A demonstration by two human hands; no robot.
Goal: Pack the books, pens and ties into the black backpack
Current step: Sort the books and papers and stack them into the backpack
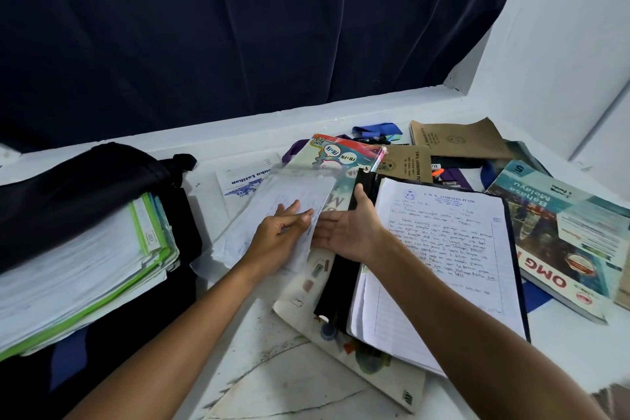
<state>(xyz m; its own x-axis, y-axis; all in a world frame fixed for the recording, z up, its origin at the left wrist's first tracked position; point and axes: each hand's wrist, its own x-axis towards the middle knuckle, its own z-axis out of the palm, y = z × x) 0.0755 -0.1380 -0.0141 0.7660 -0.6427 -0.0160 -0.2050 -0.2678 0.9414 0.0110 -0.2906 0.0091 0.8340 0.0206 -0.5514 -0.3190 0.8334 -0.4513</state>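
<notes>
The black backpack lies open at the left, with a thick stack of books and files with green edges inside it. My left hand lies with straight fingers on a blurred sheaf of white handwritten papers in the middle. My right hand is open beside it, palm turned left, its fingertips at the sheaf's right edge. Under and behind the hands lie a colourful book, a black folder with a written lined sheet and a Bahasa Melayu book. A blue tie and pens lie at the back.
Two brown exercise books lie at the back right, and a white booklet sits beside the backpack. A dark curtain hangs behind the white surface. A white wall closes the right side.
</notes>
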